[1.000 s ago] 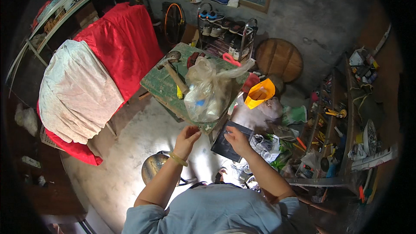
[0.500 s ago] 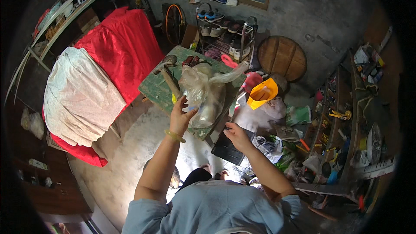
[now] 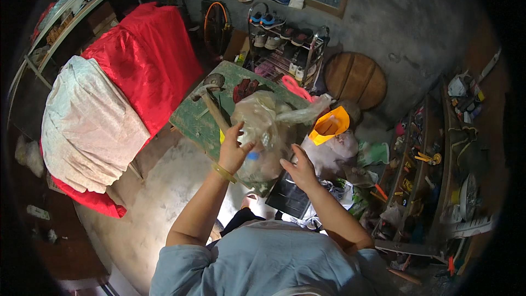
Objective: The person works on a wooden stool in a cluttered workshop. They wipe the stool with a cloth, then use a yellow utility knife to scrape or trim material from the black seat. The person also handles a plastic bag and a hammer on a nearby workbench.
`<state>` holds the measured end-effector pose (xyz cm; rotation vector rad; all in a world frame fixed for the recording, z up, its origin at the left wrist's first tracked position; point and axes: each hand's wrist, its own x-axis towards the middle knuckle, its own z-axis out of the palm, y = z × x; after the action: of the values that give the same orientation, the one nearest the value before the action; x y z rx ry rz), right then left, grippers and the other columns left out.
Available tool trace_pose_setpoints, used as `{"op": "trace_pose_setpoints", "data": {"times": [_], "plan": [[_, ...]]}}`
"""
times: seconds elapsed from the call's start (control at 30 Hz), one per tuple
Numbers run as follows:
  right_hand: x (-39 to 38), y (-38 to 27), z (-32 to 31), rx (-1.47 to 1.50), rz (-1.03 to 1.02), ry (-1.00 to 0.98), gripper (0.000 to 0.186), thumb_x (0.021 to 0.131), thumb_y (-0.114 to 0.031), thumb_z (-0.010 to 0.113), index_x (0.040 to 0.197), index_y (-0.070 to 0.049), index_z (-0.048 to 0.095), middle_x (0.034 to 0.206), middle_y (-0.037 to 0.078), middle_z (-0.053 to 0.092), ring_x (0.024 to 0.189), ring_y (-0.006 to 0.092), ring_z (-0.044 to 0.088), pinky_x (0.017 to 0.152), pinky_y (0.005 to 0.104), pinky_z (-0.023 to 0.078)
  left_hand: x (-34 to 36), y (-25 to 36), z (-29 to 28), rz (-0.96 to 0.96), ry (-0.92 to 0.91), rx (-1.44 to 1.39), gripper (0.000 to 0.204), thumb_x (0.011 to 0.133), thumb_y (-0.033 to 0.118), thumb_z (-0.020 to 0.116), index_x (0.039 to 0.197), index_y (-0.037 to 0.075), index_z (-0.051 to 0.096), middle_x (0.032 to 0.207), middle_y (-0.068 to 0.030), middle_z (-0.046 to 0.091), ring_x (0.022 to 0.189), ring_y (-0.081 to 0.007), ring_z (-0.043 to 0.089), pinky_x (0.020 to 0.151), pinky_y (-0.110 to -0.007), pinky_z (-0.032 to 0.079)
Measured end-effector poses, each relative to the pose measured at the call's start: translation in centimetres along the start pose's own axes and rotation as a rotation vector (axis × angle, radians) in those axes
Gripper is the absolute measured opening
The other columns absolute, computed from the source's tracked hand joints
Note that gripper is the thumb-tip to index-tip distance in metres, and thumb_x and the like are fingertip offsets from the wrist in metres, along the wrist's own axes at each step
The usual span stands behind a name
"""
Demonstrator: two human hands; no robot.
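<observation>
A clear plastic bag with something pale and a bit of blue inside rests on the green worktable; its contents are hard to make out. My left hand, with a yellowish bangle on its wrist, is at the bag's left side, fingers spread; contact with the plastic cannot be judged. To the bag's lower right, my right hand is held with thumb and fingers apart, nothing in it. A hammer with a wooden handle lies on the table beyond my left hand, beside a dark red object.
Left of the table, red cloth and a pale cloth cover something bulky. Behind it stands a shoe rack, with a round wooden board against the wall. A yellow container and cluttered shelves are on the right.
My right hand has risen slightly and its fingers have spread. My left hand has shifted a little right and down in the picture. The whole view has moved slightly.
</observation>
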<state>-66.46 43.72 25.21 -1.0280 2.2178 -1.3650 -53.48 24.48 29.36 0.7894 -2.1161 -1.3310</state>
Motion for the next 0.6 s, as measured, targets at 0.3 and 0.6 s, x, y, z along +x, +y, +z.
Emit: {"op": "trace_pose_setpoints", "data": {"times": [0.3,0.6], "plan": [[7.0,-4.5,6.4,0.138,0.166,-0.008,0.056,0.075,-0.026,0.072,0.121,0.000,0.053,0.123,0.022,0.053,0.115,0.0365,0.048,0.098,0.0414,0.037,5.3,-2.6,-3.7,0.275,-0.142,0.192,0.062,0.072,0.009,0.071,0.128,0.002,0.046,0.124,-0.0178,0.049,0.114,-0.0304,0.050,0.090,-0.037,0.046],[9.5,-3.3,10.2,-0.407,0.047,0.215,0.051,0.073,-0.027,0.073,0.112,0.001,0.057,0.114,0.021,0.056,0.106,0.0382,0.050,0.094,0.0451,0.037,11.1,-14.0,-6.8,-0.148,0.247,0.098,0.079,0.066,0.013,0.078,0.134,-0.002,0.039,0.134,-0.0210,0.039,0.120,-0.0355,0.043,0.102,-0.037,0.037]]}}
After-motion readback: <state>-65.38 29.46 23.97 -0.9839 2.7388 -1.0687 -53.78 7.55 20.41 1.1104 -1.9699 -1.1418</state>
